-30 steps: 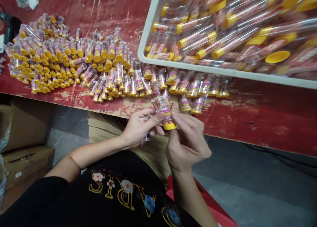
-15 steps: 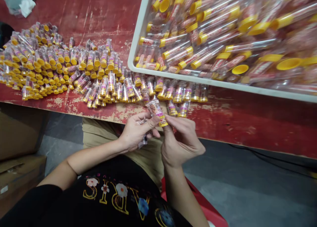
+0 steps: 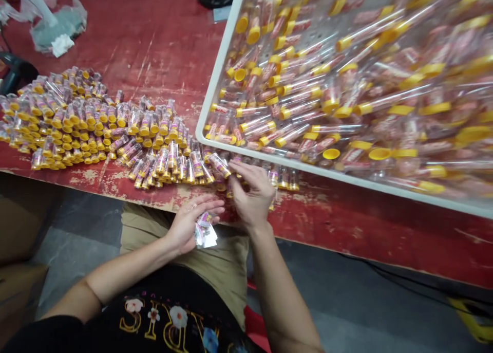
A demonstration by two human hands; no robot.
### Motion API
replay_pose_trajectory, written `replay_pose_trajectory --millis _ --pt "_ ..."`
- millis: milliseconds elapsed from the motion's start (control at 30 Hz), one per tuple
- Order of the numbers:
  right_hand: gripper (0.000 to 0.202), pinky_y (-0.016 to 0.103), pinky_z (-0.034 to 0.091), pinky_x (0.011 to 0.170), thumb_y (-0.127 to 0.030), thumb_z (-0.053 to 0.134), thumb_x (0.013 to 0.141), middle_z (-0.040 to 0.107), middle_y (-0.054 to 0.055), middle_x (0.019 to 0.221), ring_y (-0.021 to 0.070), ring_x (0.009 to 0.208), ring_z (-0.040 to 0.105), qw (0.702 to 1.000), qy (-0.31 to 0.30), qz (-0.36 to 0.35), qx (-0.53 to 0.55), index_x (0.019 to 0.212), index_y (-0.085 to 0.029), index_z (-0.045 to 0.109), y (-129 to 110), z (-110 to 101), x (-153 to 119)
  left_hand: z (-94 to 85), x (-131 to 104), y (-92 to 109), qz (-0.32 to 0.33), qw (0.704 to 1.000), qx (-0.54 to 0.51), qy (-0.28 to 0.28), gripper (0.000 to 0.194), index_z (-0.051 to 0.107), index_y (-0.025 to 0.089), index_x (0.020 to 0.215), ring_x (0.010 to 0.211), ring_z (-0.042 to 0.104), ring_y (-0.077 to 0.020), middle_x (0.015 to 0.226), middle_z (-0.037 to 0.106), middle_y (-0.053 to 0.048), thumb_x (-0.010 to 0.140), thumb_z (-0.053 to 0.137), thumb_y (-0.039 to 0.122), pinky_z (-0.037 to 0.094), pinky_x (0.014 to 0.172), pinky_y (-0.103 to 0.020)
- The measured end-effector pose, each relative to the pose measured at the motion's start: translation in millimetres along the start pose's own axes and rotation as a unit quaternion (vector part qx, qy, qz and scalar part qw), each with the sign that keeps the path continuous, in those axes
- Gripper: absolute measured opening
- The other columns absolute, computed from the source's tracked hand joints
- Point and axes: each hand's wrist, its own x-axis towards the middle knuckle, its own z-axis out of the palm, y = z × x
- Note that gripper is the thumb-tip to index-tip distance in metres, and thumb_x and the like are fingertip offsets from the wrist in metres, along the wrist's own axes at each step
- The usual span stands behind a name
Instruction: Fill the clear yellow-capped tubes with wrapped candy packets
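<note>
Clear plastic wrappers with purple print (image 3: pixel 206 230) rest in my left hand (image 3: pixel 187 224), held near the table's front edge over my lap. Over the table, my right hand (image 3: pixel 252 193) has its thumb and fingers around the end of a small yellow-capped tube (image 3: pixel 219 164), at the right end of the row of wrapped tubes. Many such tubes lie in a long heap (image 3: pixel 77 122) to the left. Behind my right hand, more of them stand (image 3: pixel 288 178) along the tray's front edge, partly hidden by the hand.
A large white tray (image 3: pixel 346 181) of unwrapped yellow-capped tubes fills the right of the red table (image 3: pixel 162 39). A black hair dryer (image 3: pixel 17 70) and a crumpled plastic bag (image 3: pixel 57 32) lie at the left. Cardboard boxes (image 3: pixel 23 291) stand below at left.
My hands have moved apart. The wrapped tube between them has left my fingers, and my right hand has reached up to the row. The view has shifted, showing more of the table's back.
</note>
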Motion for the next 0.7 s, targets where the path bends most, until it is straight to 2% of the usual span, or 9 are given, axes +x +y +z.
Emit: replay_pose_trajectory --millis 67,167,267,367,467,533,600,667,700 --pt "0.026 0.046 0.057 0.101 -0.022 0.061 0.097 0.081 0.008 0.113 0.0229 0.109 0.073 0.999 -0.027 -0.018 -0.029 0.112 -0.025 0.081 9 -3 22 -5.9 -2 -1 0.029 0.999 -0.002 -0.013 0.020 0.068 0.010 0.114 0.094 0.079 -0.0206 0.117 0.080 -0.019 0.094 0.072 0.011 0.062 0.078 -0.029" --pt "0.026 0.046 0.053 0.099 -0.022 0.060 0.096 0.075 0.009 0.108 0.0244 0.106 0.065 0.993 -0.083 -0.028 -0.083 0.112 -0.025 0.080 27 5 71 -6.6 -1 -1 0.063 0.997 0.016 -0.035 0.034 0.065 0.013 0.123 0.098 0.080 -0.0247 0.123 0.079 -0.020 0.093 0.079 0.023 0.065 0.077 -0.033" --pt "0.006 0.051 0.047 0.106 -0.025 0.076 0.087 0.066 0.009 0.096 0.0257 0.104 0.056 0.967 -0.245 0.016 -0.074 0.088 -0.020 0.078 38 32 122 -0.7 3 5 0.080 0.995 0.045 -0.046 0.040 0.068 0.013 0.120 0.099 0.080 -0.0252 0.117 0.080 -0.019 0.091 0.083 0.035 0.065 0.073 -0.031" --pt "0.022 0.050 0.045 0.109 -0.018 0.082 0.079 0.058 0.004 0.081 0.0223 0.095 0.054 0.943 -0.324 0.076 -0.017 0.068 -0.018 0.063 28 48 145 3.6 3 14 0.110 0.990 0.068 -0.054 0.045 0.072 0.013 0.101 0.089 0.080 -0.0223 0.106 0.082 -0.015 0.081 0.090 0.049 0.064 0.066 -0.026" --pt "0.008 0.038 0.053 0.097 -0.020 0.063 0.096 0.064 0.003 0.090 0.0168 0.087 0.057 0.953 -0.290 0.087 -0.001 0.089 -0.019 0.064 4 30 129 2.7 0 19 0.159 0.982 0.097 -0.036 0.055 0.074 0.015 0.091 0.073 0.075 -0.0151 0.099 0.082 -0.009 0.065 0.098 0.056 0.061 0.060 -0.022" --pt "0.017 0.031 0.056 0.091 -0.027 0.049 0.105 0.069 0.004 0.102 0.0140 0.090 0.061 0.962 -0.260 0.086 0.001 0.107 -0.020 0.064 -12 10 101 1.8 3 21 0.196 0.973 0.121 -0.010 0.057 0.077 0.015 0.093 0.065 0.070 -0.0090 0.096 0.081 -0.005 0.062 0.099 0.057 0.059 0.059 -0.018" --pt "0.026 0.026 0.058 0.082 -0.044 0.063 0.100 0.071 0.001 0.103 0.0123 0.086 0.064 0.962 -0.256 0.088 0.028 0.115 -0.022 0.065 -24 -6 67 4.8 11 20 0.219 0.967 0.130 0.003 0.058 0.079 0.016 0.094 0.059 0.065 -0.0068 0.086 0.079 -0.001 0.059 0.100 0.058 0.056 0.056 -0.016" --pt "0.049 0.026 0.059 0.076 -0.058 0.082 0.082 0.073 0.001 0.098 0.0134 0.082 0.067 0.945 -0.252 0.138 0.159 0.112 -0.021 0.069 -34 -15 35 12.7 16 16 0.234 0.963 0.134 -0.007 0.058 0.079 0.017 0.091 0.056 0.063 -0.0063 0.081 0.077 0.001 0.056 0.101 0.057 0.054 0.053 -0.016" --pt "0.053 0.027 0.059 0.075 -0.061 0.085 0.077 0.074 0.002 0.096 0.0144 0.082 0.069 0.939 -0.226 0.162 0.201 0.107 -0.020 0.071 -37 -18 23 18.0 18 14 0.240 0.961 0.134 -0.016 0.058 0.079 0.016 0.089 0.054 0.061 -0.0057 0.078 0.076 0.002 0.055 0.101 0.057 0.052 0.051 -0.015"
